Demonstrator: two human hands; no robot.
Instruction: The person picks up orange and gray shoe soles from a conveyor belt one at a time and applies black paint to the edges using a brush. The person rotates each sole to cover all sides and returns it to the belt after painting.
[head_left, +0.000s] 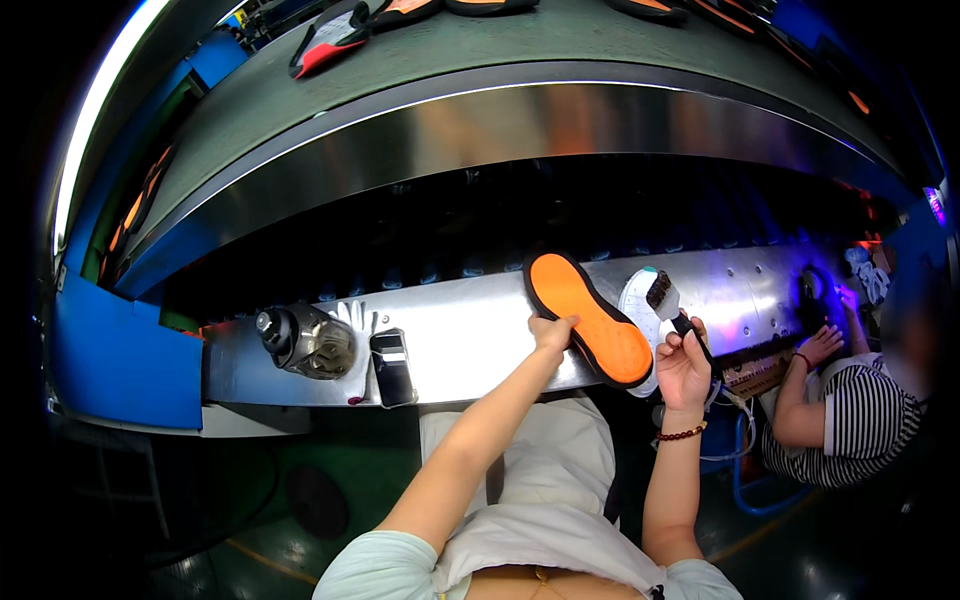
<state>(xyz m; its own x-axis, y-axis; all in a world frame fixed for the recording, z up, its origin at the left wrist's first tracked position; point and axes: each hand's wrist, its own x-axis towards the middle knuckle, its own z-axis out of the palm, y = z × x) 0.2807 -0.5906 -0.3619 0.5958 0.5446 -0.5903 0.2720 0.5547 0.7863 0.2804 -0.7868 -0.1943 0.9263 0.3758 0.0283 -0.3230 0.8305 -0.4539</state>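
Observation:
My left hand (553, 333) is closed on the narrow waist of a shoe sole (567, 290), which has an orange inner face and a black rim. The sole is held tilted over the metal ledge. In my right hand (684, 372) is a brush (688, 327) with dark bristles, a pale ferrule and a black handle, bristles pointing up and left. The bristles are apart from the sole. Behind the sole and brush shows a white oval object (636, 297), partly hidden, its kind unclear.
A metal ledge (460, 310) runs before me below a green belt (450, 50) carrying several soles and shoe parts. On the ledge's left are a dark bottle (318, 345), a white glove (358, 345) and a phone (392, 368). A co-worker in stripes (868, 425) sits right.

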